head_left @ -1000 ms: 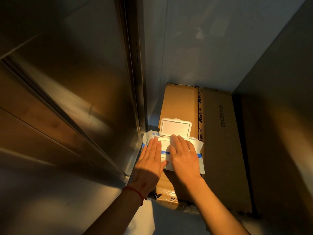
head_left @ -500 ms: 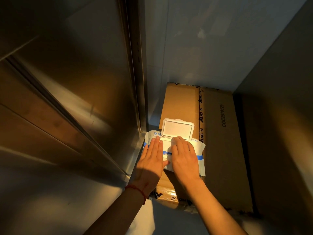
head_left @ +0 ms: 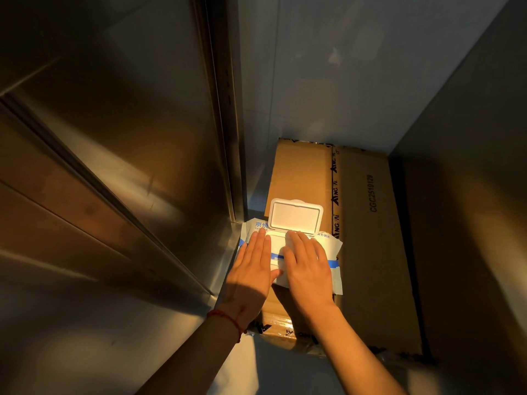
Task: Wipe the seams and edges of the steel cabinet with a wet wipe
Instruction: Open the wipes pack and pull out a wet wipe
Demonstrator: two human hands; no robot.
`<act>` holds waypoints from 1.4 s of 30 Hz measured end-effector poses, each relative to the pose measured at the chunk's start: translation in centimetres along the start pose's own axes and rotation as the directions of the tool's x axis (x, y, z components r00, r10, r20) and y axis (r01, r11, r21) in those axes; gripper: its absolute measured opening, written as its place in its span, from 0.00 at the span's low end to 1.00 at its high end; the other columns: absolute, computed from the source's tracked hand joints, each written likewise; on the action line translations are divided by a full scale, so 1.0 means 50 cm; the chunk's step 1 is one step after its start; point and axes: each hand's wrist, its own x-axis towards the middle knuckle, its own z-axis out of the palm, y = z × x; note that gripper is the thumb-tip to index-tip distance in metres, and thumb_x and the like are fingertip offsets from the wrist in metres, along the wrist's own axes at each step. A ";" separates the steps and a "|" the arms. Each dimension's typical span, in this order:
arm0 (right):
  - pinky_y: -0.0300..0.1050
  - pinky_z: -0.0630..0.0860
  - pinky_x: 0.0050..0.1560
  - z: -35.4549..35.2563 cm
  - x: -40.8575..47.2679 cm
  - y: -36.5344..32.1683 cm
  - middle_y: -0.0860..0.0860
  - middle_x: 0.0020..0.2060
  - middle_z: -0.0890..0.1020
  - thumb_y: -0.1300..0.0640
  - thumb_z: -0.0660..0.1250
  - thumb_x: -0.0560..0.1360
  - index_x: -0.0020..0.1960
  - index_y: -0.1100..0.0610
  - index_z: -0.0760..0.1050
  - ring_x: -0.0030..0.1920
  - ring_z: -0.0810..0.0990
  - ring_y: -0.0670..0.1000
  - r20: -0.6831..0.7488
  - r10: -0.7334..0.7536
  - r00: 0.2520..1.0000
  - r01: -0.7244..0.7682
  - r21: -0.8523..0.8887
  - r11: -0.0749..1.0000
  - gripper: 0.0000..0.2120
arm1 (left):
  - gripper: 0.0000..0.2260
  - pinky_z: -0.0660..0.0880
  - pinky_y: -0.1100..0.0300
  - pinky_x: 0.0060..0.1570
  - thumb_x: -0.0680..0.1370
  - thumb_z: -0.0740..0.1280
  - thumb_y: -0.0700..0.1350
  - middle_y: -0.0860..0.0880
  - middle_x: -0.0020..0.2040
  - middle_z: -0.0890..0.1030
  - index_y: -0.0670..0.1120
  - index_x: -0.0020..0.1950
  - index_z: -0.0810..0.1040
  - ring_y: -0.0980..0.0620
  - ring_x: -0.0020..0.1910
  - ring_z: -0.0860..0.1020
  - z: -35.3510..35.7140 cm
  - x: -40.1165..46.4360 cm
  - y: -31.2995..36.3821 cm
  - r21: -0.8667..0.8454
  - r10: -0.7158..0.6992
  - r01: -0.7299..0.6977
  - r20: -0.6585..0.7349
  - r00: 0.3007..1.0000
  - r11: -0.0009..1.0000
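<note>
A white and blue wet wipe pack lies on a cardboard box, its white flip lid standing open. My left hand rests flat on the pack's left side, fingers straight and together. My right hand lies flat on the pack's right side, fingertips at the dispensing opening just below the lid. The steel cabinet fills the left of the view, with a vertical seam along its right edge and a slanted edge running down toward the pack.
The cardboard box sits on the floor between the cabinet and a dark panel on the right. A pale wall stands behind the box. A red string circles my left wrist.
Both hands have stayed flat on the pack; my right fingertips have crept slightly toward the opening under the lid. The view has shifted a little.
</note>
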 end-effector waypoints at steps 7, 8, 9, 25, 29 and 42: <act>0.56 0.79 0.47 0.006 -0.002 -0.003 0.59 0.47 0.83 0.55 0.85 0.44 0.42 0.60 0.82 0.50 0.83 0.60 -0.006 0.042 0.999 -0.042 0.027 0.999 0.28 | 0.35 0.78 0.54 0.44 0.49 0.82 0.56 0.42 0.50 0.83 0.39 0.49 0.83 0.46 0.49 0.82 0.001 -0.001 -0.001 0.003 -0.007 0.007 0.025 1.000 1.000; 0.56 0.79 0.47 0.006 -0.004 -0.002 0.60 0.47 0.83 0.56 0.85 0.43 0.42 0.60 0.82 0.49 0.83 0.60 -0.011 0.041 0.999 -0.041 0.024 0.999 0.28 | 0.35 0.79 0.53 0.44 0.49 0.82 0.56 0.42 0.50 0.83 0.39 0.49 0.83 0.46 0.49 0.82 0.000 -0.001 -0.001 0.010 -0.005 0.005 0.030 1.000 1.000; 0.56 0.79 0.46 0.006 -0.006 -0.001 0.60 0.47 0.83 0.56 0.85 0.43 0.41 0.60 0.82 0.49 0.83 0.60 -0.017 0.040 0.999 -0.039 0.019 0.999 0.28 | 0.34 0.79 0.53 0.44 0.49 0.82 0.56 0.42 0.50 0.83 0.39 0.49 0.83 0.45 0.49 0.82 0.002 -0.002 -0.003 0.008 -0.007 0.007 0.040 0.999 1.000; 0.58 0.78 0.50 -0.005 -0.009 -0.014 0.62 0.54 0.81 0.57 0.84 0.48 0.44 0.61 0.83 0.55 0.80 0.62 -0.031 0.060 0.998 -0.061 -0.028 0.998 0.26 | 0.37 0.73 0.52 0.57 0.60 0.80 0.53 0.35 0.61 0.76 0.36 0.63 0.74 0.41 0.60 0.76 0.002 0.003 0.000 0.018 -0.034 0.033 0.058 0.998 0.999; 0.59 0.77 0.51 -0.001 -0.007 -0.017 0.61 0.51 0.82 0.57 0.84 0.48 0.40 0.61 0.82 0.54 0.81 0.60 -0.045 0.082 0.996 -0.084 -0.044 0.995 0.22 | 0.35 0.79 0.52 0.44 0.48 0.83 0.52 0.38 0.51 0.82 0.36 0.50 0.82 0.43 0.49 0.82 0.012 -0.003 -0.003 -0.016 -0.014 0.015 0.058 0.998 1.000; 0.62 0.70 0.58 0.016 -0.017 -0.017 0.60 0.50 0.83 0.58 0.83 0.53 0.45 0.63 0.82 0.56 0.79 0.60 -0.184 0.038 0.982 -0.058 -0.103 0.993 0.23 | 0.36 0.63 0.50 0.65 0.68 0.75 0.49 0.34 0.68 0.67 0.37 0.70 0.64 0.39 0.67 0.68 0.008 0.001 0.005 -0.156 -0.086 0.106 0.133 0.987 0.982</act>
